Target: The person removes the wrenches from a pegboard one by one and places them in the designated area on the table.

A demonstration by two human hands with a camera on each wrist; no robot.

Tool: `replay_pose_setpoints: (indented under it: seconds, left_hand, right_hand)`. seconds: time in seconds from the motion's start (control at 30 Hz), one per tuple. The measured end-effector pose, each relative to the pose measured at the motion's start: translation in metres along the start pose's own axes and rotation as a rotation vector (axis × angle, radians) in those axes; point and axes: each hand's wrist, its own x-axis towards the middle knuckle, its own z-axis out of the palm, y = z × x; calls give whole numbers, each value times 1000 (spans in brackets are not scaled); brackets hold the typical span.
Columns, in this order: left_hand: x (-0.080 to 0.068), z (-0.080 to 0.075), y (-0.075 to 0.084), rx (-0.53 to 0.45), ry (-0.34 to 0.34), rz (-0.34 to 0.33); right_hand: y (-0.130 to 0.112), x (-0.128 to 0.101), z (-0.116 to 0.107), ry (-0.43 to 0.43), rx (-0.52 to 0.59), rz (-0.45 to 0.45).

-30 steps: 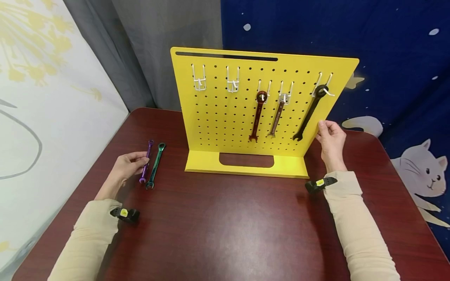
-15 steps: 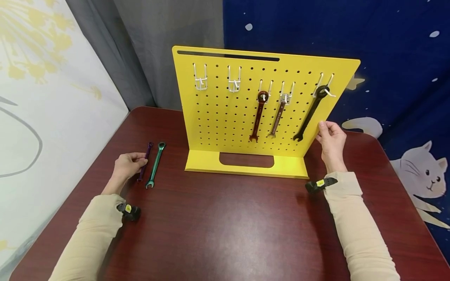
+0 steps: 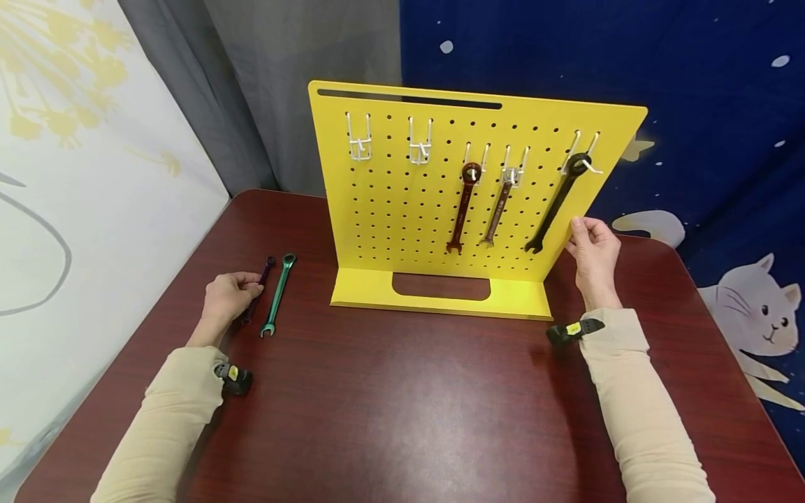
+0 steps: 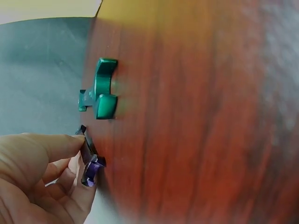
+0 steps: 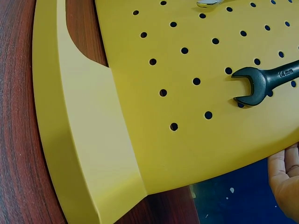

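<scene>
At the left of the table, my left hand [image 3: 228, 299] pinches a small purple combination wrench [image 4: 93, 171] between thumb and fingers. The wrench is turned partly on its edge, low over the table; I cannot tell whether it touches. Just to its right lies a green combination wrench [image 3: 277, 296], apart from the hand. My right hand [image 3: 595, 255] grips the right edge of a yellow pegboard [image 3: 402, 223], thumb on the front and fingers behind. On the board's hooks hang a dark red wrench [image 3: 463, 208], a silver wrench [image 3: 501, 207] and a black wrench [image 5: 278, 78] marked 14 mm.
Two white hooks, a left one [image 3: 360, 143] and a second one [image 3: 420, 145], hold nothing on the board's upper left. The pegboard stands on its yellow foot [image 3: 361, 288] at the back of the dark red table [image 3: 402, 405]. Curtains [image 3: 302, 84] hang behind.
My left hand has drawn the purple wrench slightly left, away from the green one, and turned it so it looks darker. The right hand stays on the board's edge.
</scene>
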Motion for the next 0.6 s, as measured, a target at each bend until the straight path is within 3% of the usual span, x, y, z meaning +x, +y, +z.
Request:
replay_pose_setpoints:
  seconds: [0.23, 0.6]
  left_hand:
    - [-2, 1, 1, 50, 38, 6]
    - [-3, -1, 5, 89, 29, 9]
  right_hand:
    - [0, 0, 0, 5, -1, 1]
    - [2, 2, -1, -1, 6, -13]
